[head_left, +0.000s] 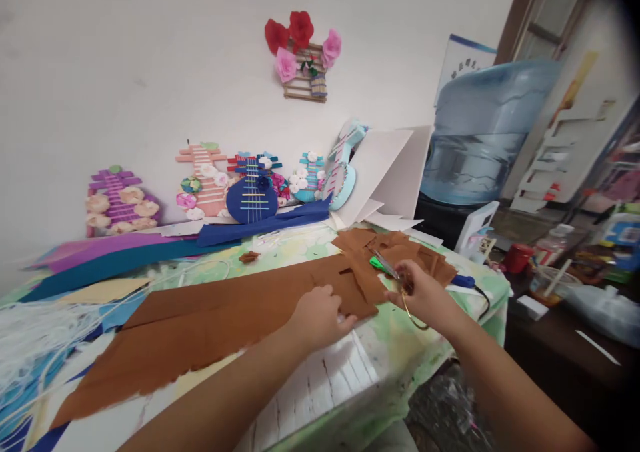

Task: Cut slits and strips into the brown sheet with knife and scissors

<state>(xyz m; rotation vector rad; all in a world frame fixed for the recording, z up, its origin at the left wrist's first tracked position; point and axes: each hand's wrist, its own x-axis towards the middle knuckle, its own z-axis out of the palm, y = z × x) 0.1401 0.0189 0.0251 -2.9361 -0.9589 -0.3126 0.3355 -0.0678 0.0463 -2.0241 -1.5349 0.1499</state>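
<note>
A brown sheet lies slantwise over the tabletop, which wears a green-and-white cloth. Nearest, below the sheet's right part, is a white board with dark marks. White cords lie in a tangle left of the sheet, and crumpled brown pieces overlap its far right end. Beyond the sheet come purple, teal and blue strips, then a row of lute-shaped crafts, including a dark blue one, against the white wall. A flower decoration hangs on that wall. Beyond the sheet to the right stands a large blue water bottle.

The left hand rests palm down on the sheet's right part, partly open, fingers bent and thumb held apart. The right hand, just right of the sheet, is closed round the gold handles of a pair of scissors; the blades point away, over the brown pieces. Whether the blades are parted cannot be told.

The tabletop's near edge runs below the board. Right of the sheet, a patch of bare cloth separates the board from the right hand; farther right, the cloth drops over the side.
</note>
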